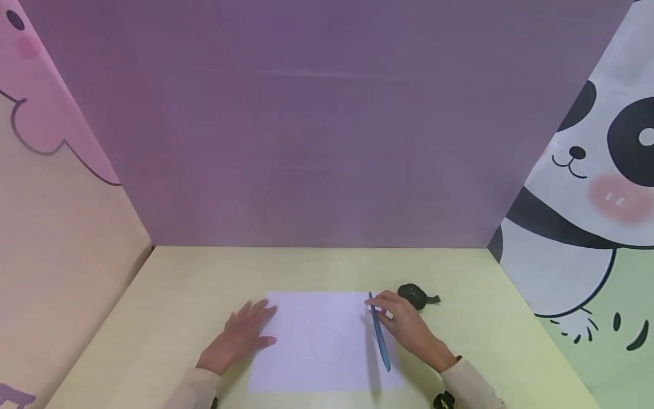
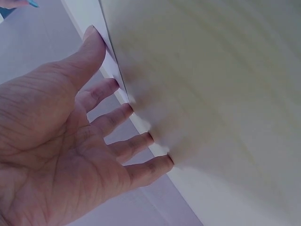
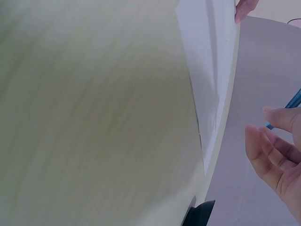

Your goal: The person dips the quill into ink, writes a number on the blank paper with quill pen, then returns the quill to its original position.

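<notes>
A white sheet of paper (image 1: 291,369) lies on the pale table, bearing a faint drawn line shaped like a 6 (image 1: 327,346). My left hand (image 1: 240,335) rests at the sheet's left edge with its fingers spread; in the left wrist view the left hand (image 2: 61,122) has its thumb and fingertips along that edge. Over the sheet's right side, my right hand (image 1: 409,324) pinches a blue pen (image 1: 380,341) near its upper end. The right wrist view shows the right hand (image 3: 277,155) with only part of the pen (image 3: 294,101) in sight.
Just beyond the right hand sits a small dark rounded object (image 1: 413,295) with a short tail; its kind is unclear. A purple panel (image 1: 317,159) stands along the table's (image 1: 194,284) far edge. Panels with cartoon prints, including a panda (image 1: 562,227), flank both sides.
</notes>
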`<state>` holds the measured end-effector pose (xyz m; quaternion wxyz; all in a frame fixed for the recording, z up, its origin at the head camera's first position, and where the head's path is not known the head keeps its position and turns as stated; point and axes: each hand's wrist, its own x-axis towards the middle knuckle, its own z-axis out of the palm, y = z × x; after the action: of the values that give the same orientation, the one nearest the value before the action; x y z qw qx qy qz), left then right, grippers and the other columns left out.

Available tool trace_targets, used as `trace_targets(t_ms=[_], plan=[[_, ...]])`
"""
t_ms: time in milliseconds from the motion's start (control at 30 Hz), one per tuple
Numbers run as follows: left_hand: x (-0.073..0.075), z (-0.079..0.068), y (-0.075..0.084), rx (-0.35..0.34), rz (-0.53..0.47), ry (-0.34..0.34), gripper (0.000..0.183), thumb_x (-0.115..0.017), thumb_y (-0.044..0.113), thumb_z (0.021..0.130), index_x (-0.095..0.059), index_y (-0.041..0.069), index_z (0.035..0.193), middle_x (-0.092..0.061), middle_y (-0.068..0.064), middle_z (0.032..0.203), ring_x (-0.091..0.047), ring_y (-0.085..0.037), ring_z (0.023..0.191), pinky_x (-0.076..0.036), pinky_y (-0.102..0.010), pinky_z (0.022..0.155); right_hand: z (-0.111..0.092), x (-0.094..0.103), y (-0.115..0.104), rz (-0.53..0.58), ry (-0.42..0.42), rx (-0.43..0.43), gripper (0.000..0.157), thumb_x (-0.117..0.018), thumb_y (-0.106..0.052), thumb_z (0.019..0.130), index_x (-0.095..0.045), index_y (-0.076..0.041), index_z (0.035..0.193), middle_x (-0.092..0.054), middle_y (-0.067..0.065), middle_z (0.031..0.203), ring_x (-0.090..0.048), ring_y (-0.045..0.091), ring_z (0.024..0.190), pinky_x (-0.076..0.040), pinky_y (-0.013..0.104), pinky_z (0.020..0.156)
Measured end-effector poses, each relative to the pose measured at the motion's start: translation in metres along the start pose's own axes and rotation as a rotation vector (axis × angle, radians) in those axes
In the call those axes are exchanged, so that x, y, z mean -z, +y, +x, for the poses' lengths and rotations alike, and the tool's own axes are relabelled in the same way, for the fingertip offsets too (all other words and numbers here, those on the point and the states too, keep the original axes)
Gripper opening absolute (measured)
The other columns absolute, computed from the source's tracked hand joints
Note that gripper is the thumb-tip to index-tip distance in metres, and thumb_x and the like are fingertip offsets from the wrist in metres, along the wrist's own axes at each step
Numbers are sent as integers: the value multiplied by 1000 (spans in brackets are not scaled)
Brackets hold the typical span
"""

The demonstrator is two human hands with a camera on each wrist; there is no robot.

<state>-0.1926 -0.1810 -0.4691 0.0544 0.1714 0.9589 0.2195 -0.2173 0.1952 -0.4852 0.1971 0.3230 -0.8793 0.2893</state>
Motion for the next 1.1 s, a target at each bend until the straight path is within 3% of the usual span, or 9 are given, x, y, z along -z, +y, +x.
trace_targets(t_ms=[200, 433, 667, 1100], plan=[[-1, 1, -2, -13, -8, 1, 66, -78, 27, 93, -55, -2, 147, -43, -30, 158, -31, -64, 145, -26, -84, 110, -6, 4, 4, -52, -10, -17, 39, -82, 16, 77, -79, -4, 110, -75, 4, 98, -68, 17, 85, -61, 26, 70], [-2, 1, -3, -12, -26, -9, 66, -77, 27, 94, -54, -1, 149, -42, -30, 160, -29, -64, 147, -23, -84, 111, -16, 9, 10, -94, -11, 0, 41, -79, 19, 77, -79, -4, 111, -73, 4, 98, -68, 14, 85, -62, 26, 73], [-1, 1, -5, -20, -12, -12, 66, -76, 28, 94, -53, -2, 149, -42, -31, 159, -30, -65, 146, -24, -85, 110, -17, 17, 16, -102, 40, 40, 44, -80, 24, 72, -79, -2, 107, -71, 5, 97, -69, 15, 84, -61, 25, 70], [-4, 2, -4, 3, -13, -27, 68, -77, 27, 93, -52, -1, 150, -40, -30, 160, -27, -64, 147, -23, -84, 111, -26, 29, 22, -138, 17, 52, 45, -81, 23, 72, -77, -2, 109, -71, 6, 101, -72, 20, 87, -62, 26, 69]])
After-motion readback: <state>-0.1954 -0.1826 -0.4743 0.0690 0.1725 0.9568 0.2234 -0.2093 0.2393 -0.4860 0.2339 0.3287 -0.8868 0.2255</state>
